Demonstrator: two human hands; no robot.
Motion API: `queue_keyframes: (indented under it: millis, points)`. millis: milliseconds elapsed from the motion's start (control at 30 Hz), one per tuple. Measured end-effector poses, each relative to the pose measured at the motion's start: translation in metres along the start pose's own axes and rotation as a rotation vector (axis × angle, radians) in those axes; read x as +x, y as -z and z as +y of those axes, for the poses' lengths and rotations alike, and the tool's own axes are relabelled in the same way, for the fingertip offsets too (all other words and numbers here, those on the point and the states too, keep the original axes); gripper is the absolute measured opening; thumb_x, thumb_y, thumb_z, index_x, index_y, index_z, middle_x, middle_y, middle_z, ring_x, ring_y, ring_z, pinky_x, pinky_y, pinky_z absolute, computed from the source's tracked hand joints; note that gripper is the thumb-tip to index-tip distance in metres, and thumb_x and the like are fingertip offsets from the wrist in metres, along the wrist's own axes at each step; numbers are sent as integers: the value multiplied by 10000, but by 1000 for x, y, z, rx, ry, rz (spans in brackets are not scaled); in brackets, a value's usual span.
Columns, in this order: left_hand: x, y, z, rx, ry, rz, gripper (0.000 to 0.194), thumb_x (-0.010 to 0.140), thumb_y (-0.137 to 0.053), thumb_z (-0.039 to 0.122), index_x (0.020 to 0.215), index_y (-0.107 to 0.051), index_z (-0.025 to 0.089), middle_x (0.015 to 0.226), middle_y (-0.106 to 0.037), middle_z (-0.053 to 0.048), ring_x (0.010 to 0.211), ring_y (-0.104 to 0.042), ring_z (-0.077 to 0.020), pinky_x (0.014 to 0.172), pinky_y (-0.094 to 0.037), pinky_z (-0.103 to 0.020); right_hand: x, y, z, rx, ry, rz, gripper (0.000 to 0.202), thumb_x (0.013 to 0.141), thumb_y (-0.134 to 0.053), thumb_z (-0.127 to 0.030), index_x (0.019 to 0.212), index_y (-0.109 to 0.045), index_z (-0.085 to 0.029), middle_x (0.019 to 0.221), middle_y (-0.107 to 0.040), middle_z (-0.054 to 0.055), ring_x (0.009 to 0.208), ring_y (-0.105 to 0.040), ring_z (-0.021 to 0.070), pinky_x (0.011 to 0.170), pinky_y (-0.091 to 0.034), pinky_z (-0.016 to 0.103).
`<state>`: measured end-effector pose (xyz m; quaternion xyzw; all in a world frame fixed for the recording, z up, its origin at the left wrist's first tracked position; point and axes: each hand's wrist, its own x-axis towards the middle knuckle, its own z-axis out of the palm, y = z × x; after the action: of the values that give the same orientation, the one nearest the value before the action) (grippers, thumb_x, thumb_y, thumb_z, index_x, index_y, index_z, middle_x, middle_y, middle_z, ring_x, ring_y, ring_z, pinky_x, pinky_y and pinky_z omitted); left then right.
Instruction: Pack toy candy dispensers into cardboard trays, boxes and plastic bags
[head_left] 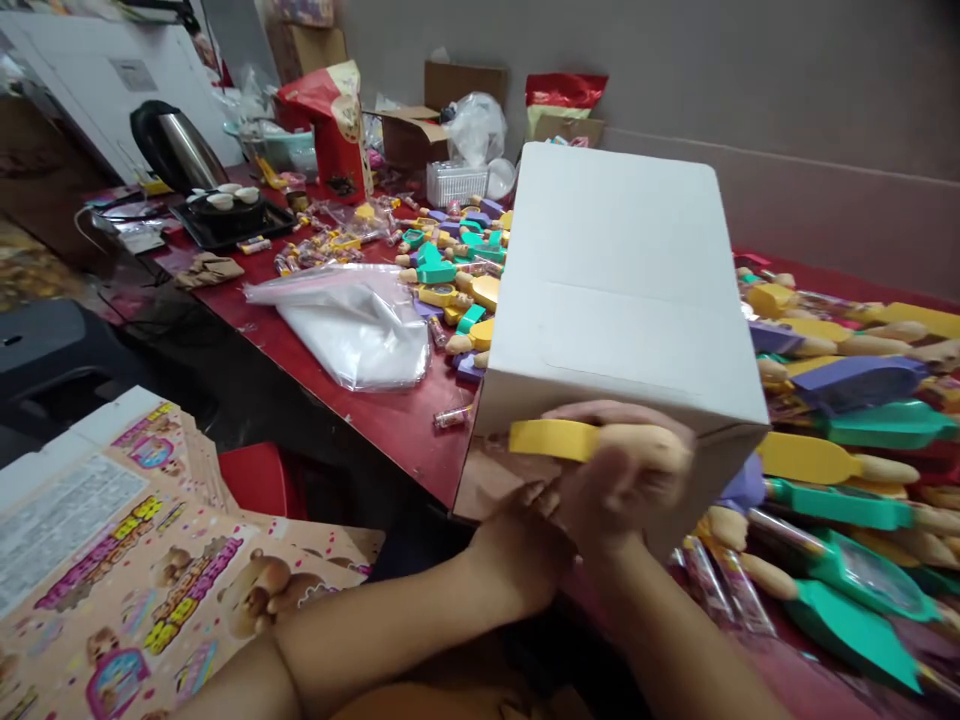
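A white cardboard box (622,270) stands at the front edge of the red table, its nearer side in shadow. My right hand (626,480) is wrapped round the pale handle of a yellow toy (553,440), held level in front of the box and slightly blurred. Just to its left, and lower, my left hand (525,545) is at the lower front of the box, fingers curled; what they hold, if anything, is hidden. Many yellow, green and purple toys (892,425) with pale handles lie in a pile right of the box, more behind its left side.
On the red table (382,430) lie clear plastic bags (360,330) and small wrapped tubes. A kettle (180,145), a tray with cups and a red bag (341,140) stand further back. Flat printed cartons (150,600) are stacked lower left, beside a red stool (262,480).
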<state>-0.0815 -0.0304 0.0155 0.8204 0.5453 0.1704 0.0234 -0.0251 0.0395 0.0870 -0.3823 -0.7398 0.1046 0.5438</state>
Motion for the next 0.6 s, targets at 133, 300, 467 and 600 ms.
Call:
queue_keyframes:
  millis: [133, 300, 467, 600]
  points:
    - [2, -4, 1, -31, 52, -24, 447, 912, -375, 213, 1358, -369, 179, 1434, -394, -50, 1334, -329, -191, 1105, -303, -322, 6, -25, -14, 261, 113, -22, 197, 905, -492, -398, 920, -435, -210, 760, -558, 29, 623, -585, 154, 558, -497, 292]
    - [1, -16, -2, -83, 74, -64, 453, 911, -350, 178, 1364, -372, 189, 1375, -472, -45, 1272, -423, -175, 1071, -362, -298, 5, -39, -16, 31, 133, -44, 166, 902, -460, -369, 863, -467, -208, 718, -559, 41, 588, -568, 155, 553, -485, 288]
    - [3, -22, -15, -53, -21, -58, 462, 882, -388, 227, 1341, -428, 183, 1384, -456, -89, 1269, -429, -296, 1047, -381, -492, 0, -53, -20, -81, 189, -162, 298, 955, -349, -427, 1018, -481, -167, 803, -591, 52, 709, -594, 157, 638, -513, 263]
    - [14, -2, -30, 20, -15, 6, 458, 867, -375, 134, 1311, -463, 202, 1343, -503, -85, 1269, -434, -268, 1062, -359, -471, -2, -8, -3, -261, 248, -207, 294, 945, -411, -410, 1131, -470, -190, 1028, -594, 73, 995, -556, 155, 880, -476, 259]
